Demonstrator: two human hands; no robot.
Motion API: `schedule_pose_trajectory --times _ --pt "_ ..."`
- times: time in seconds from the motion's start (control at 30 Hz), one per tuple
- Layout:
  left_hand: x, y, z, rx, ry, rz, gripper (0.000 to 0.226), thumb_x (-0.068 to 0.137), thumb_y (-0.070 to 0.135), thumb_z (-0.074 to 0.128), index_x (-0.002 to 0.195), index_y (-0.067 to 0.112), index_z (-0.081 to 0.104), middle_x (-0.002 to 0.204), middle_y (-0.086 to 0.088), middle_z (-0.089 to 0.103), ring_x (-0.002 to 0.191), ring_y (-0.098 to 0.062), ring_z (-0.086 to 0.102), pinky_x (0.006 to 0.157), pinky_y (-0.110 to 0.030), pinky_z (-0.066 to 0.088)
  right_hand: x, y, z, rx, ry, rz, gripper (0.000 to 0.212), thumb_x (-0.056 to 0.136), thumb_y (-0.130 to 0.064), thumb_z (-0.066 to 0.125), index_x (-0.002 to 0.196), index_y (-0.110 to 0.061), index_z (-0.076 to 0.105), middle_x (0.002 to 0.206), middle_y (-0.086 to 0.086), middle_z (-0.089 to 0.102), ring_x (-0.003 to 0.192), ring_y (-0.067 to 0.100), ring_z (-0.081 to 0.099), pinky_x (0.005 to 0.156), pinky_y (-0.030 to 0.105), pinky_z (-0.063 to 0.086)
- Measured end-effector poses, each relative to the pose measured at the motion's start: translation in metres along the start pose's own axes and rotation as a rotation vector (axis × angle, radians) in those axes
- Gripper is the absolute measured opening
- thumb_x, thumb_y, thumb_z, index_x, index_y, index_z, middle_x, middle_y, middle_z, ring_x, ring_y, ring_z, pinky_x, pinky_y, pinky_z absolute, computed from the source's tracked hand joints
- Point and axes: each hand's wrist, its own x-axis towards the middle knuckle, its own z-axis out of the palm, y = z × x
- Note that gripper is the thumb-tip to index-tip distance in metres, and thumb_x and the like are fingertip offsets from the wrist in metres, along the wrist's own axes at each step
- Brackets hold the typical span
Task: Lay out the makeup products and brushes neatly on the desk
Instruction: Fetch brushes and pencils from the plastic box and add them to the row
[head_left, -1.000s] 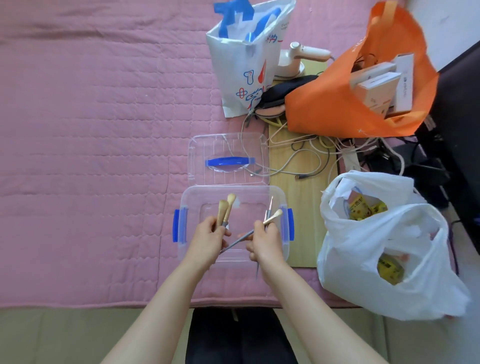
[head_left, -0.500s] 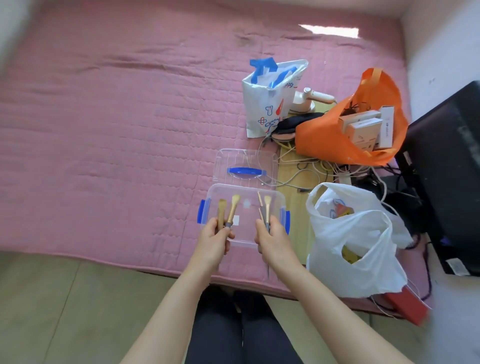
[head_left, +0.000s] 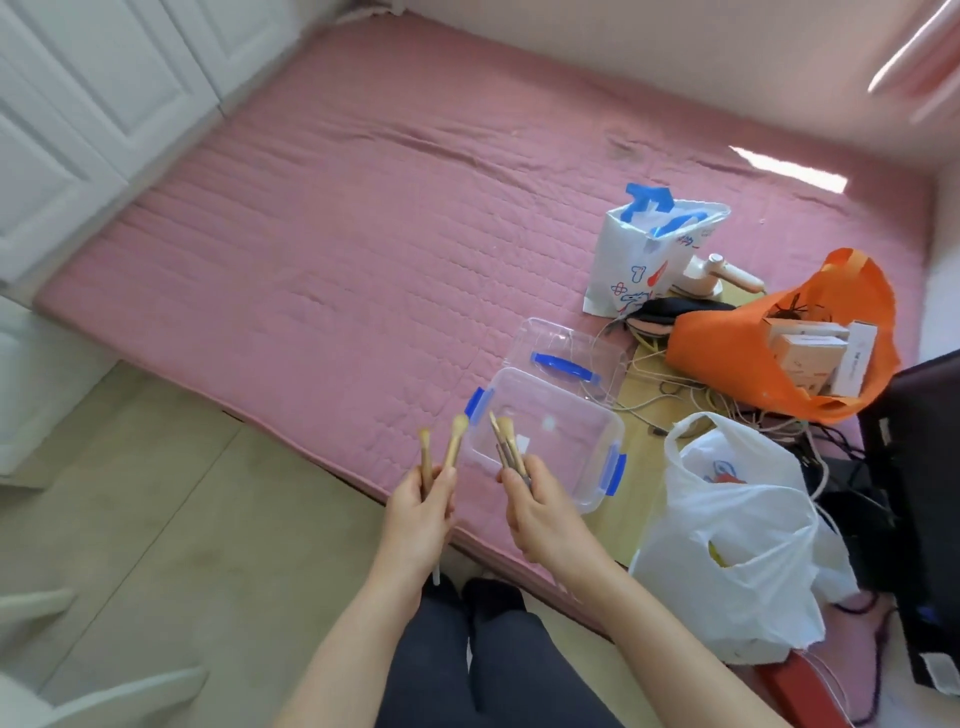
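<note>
1. Both hands were closed on brushes: the left hand (head_left: 418, 514) was curled round two brushes (head_left: 441, 454) by their lower handles, and the right hand (head_left: 540, 514) pinched a small bunch (head_left: 506, 441) of several against its palm, bristles up.
2. Those brushes were all off the surface, held in the air in front of the person, above the near edge of the pink mat (head_left: 337, 249) and just beside the clear box (head_left: 550, 441).
3. That box looked empty as far as its clear walls showed, with its lid (head_left: 563, 353) lying just behind it; no desk was in view.
4. By my judgement the brushes would handle as light, stiff sticks with soft heads, so they needed little squeeze.
5. Smooth handles held several together could slip or fan apart, more so in the fuller right bunch.
6. Taking hold at the mid-handle, away from the bristles, seemed best, keeping the heads unbent and clean.
7. Laying them out would likely call for setting one bunch down and placing each brush singly, side by side.
</note>
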Motion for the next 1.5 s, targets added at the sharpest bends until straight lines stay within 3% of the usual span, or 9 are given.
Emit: schedule_pose_trajectory --times 0.13,0.23,0.37,0.47,0.6,0.7,0.87,1.0,1.5 --pt "-0.016 0.0 -0.026 -0.096 0.093 0.01 0.02 0.099 0.021 0.048 0.097 0.003 0.056 0.069 0.0 0.046 0.052 -0.008 0.038 0.05 -0.018 0.036 -0.003 -0.013 0.024 -0.1 -0.092 -0.012 0.018 0.097 -0.031 0.036 0.094 -0.016 0.046 0.07 -0.002 0.044 0.06 0.013 0.037 0.058 0.032 0.032" --pt "-0.028 0.0 -0.051 -0.137 0.173 0.02 0.019 0.101 0.022 0.044 0.097 0.01 0.059 0.071 -0.001 0.05 0.056 -0.011 0.04 0.054 -0.022 0.038 -0.008 -0.026 0.045 -0.163 -0.147 -0.047 0.019 0.097 -0.028 0.037 0.091 -0.018 0.051 0.067 -0.004 0.045 0.058 0.012 0.039 0.056 0.03 0.034" --pt "-0.041 -0.005 -0.088 -0.196 0.287 0.011 0.02 0.101 0.022 0.042 0.098 0.013 0.059 0.072 -0.001 0.052 0.057 -0.012 0.043 0.057 -0.025 0.04 -0.014 -0.042 0.079 -0.272 -0.235 -0.135 0.024 0.096 -0.026 0.04 0.093 -0.009 0.057 0.063 -0.004 0.044 0.058 0.015 0.039 0.057 0.031 0.035" --pt "-0.051 -0.013 -0.119 -0.268 0.346 -0.004 0.022 0.101 0.024 0.043 0.101 0.008 0.059 0.072 -0.001 0.053 0.058 -0.014 0.045 0.06 -0.029 0.041 -0.019 -0.05 0.113 -0.372 -0.305 -0.201 0.021 0.096 -0.025 0.043 0.086 -0.024 0.062 0.059 -0.007 0.044 0.056 0.012 0.039 0.054 0.027 0.033" --pt "-0.066 -0.025 -0.168 -0.361 0.408 -0.02 0.018 0.101 0.021 0.043 0.104 0.016 0.06 0.074 -0.002 0.053 0.059 -0.013 0.047 0.062 -0.029 0.044 -0.028 -0.062 0.168 -0.412 -0.385 -0.217 0.024 0.096 -0.024 0.044 0.079 -0.034 0.058 0.059 -0.006 0.045 0.054 0.012 0.041 0.053 0.028 0.035" --pt "-0.078 -0.033 -0.209 -0.391 0.458 -0.022 0.019 0.101 0.021 0.043 0.105 0.019 0.061 0.075 -0.003 0.054 0.059 -0.012 0.048 0.062 -0.026 0.046 -0.039 -0.073 0.212 -0.434 -0.43 -0.2 0.022 0.096 -0.017 0.038 0.097 -0.023 0.059 0.061 -0.005 0.047 0.052 0.009 0.041 0.049 0.023 0.035" --pt "-0.092 -0.046 -0.276 -0.409 0.532 -0.015 0.02 0.101 0.021 0.043 0.107 0.017 0.061 0.076 -0.003 0.056 0.059 -0.012 0.048 0.061 -0.026 0.046 -0.052 -0.083 0.284 -0.457 -0.485 -0.148 0.012 0.094 -0.016 0.034 0.087 -0.019 0.044 0.067 0.0 0.047 0.053 0.013 0.038 0.046 0.027 0.032" --pt "-0.099 -0.056 -0.329 -0.412 0.577 -0.021 0.02 0.101 0.024 0.042 0.106 0.019 0.061 0.077 -0.002 0.056 0.062 -0.013 0.05 0.062 -0.024 0.048 -0.06 -0.094 0.339 -0.425 -0.536 -0.128 0.016 0.097 -0.024 0.037 0.096 -0.01 0.045 0.065 0.0 0.045 0.05 0.011 0.035 0.042 0.024 0.031" --pt "-0.071 -0.06 -0.434 -0.498 0.686 -0.073 0.019 0.101 0.028 0.043 0.107 0.022 0.06 0.079 -0.004 0.057 0.066 -0.014 0.053 0.066 -0.025 0.05 -0.028 -0.132 0.451 -0.466 -0.641 -0.121 0.017 0.1 -0.024 0.04 0.099 -0.016 0.055 0.066 0.0 0.047 0.051 0.009 0.038 0.044 0.021 0.034"
